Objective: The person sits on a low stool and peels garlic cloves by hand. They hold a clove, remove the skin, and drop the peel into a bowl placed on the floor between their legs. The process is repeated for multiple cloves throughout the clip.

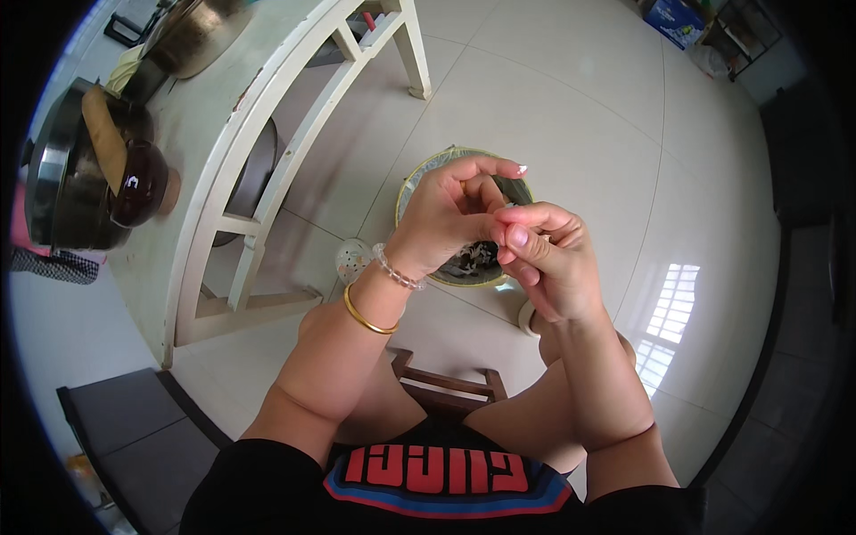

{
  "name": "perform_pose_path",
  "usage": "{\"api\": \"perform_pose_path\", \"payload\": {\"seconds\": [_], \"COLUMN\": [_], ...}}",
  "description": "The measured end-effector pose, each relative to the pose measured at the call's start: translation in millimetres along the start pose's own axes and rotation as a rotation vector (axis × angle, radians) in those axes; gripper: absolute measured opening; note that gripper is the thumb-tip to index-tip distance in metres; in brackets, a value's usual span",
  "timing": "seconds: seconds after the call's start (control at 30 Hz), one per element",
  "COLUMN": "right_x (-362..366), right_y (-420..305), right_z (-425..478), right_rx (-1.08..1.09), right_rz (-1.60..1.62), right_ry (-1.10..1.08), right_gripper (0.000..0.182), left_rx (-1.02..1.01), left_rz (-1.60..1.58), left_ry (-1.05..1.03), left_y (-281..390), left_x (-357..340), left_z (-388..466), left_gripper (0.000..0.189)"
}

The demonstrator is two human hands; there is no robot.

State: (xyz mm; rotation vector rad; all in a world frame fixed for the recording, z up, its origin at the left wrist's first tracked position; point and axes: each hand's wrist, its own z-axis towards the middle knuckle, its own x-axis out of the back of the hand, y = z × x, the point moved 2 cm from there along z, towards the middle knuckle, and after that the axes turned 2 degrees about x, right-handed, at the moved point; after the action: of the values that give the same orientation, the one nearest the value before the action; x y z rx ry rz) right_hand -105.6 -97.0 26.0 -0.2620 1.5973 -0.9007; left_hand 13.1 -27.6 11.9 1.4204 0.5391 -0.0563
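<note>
My left hand [451,207] and my right hand [558,261] meet at the fingertips above a round bin [399,200]. A small pale piece [511,206] shows between the fingers of both hands; most of it is hidden, so its kind is unclear. My left index finger sticks out, with a white fleck [522,170] at its tip. The right thumb and index finger pinch close against the left thumb. Inside the bin, a thin plastic liner holds pale and dark scraps [475,259]. A clear bead bracelet [399,269] and a gold bangle [366,314] circle my left wrist and forearm.
On the left, a white wooden table [200,127] carries a metal pot [60,180], a pan [194,40] and a dark red round vessel [139,184]. A perforated white object [353,259] lies beside the bin. Between my legs shows a wooden stool [448,382]. Glossy tiles [575,120] cover the floor.
</note>
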Motion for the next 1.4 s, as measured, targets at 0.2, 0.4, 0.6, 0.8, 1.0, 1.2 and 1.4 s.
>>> {"api": "perform_pose_path", "payload": {"seconds": [0.2,0.4,0.6,0.8,1.0,1.2,1.4], "right_x": [-4,-1,30,136,124,91,66], "right_y": [-5,-2,24,123,134,90,60], "right_z": [-3,-2,19,41,50,41,23], "right_rx": [0.022,0.073,-0.079,-0.166,-0.496,-0.307,-0.283], "right_rz": [-0.090,-0.199,-0.304,-0.947,0.184,0.204,0.198], "right_ry": [-0.008,0.135,0.595,0.672,0.850,0.855,0.570], "right_gripper": [0.011,0.012,0.027,0.029,0.028,0.037,0.028], "left_rx": [-0.037,-0.018,0.375,0.709,0.718,0.189,-0.149], "left_rz": [0.059,0.140,0.488,-0.246,0.419,1.044,1.032], "left_ry": [-0.042,0.041,0.219,0.300,0.085,0.284,0.374], "left_y": [0,-2,-27,-62,-111,-106,-57], "left_x": [0,-2,18,33,45,11,-5], "left_z": [2,2,4,-3,-3,-14,-23], "left_gripper": [0.052,0.031,0.028,0.039,0.045,0.044,0.030]}}
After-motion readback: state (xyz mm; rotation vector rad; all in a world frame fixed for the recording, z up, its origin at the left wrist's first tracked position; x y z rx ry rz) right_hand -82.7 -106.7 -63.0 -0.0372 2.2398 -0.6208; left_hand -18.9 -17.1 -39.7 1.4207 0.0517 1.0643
